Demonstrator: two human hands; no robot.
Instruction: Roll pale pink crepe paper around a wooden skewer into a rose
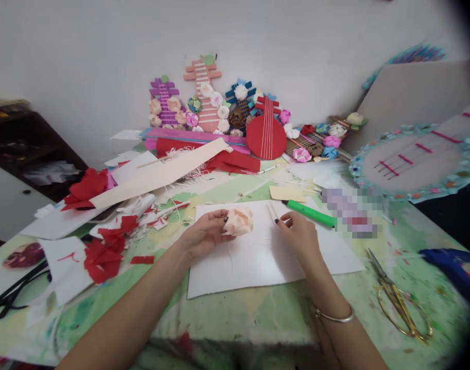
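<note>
Between the fingers of my left hand (208, 232) is a cream-coloured paper flower (239, 221), held above a white board (235, 272). My right hand (298, 234) pinches a thin pale stick (272, 209) a short way to the right of the flower, the two apart. Just beyond my right hand lies a green marker-like tube (311, 213). A small pale yellow paper piece (286, 193) rests at the board's far edge.
Gold-handled scissors (397, 298) and a blue glue gun (450, 262) lie at the right. Red paper scraps (104, 257) and black-framed glasses (24, 288) are at the left. Decorated paper instruments (266, 131) lean against the wall behind a long cream strip (161, 174).
</note>
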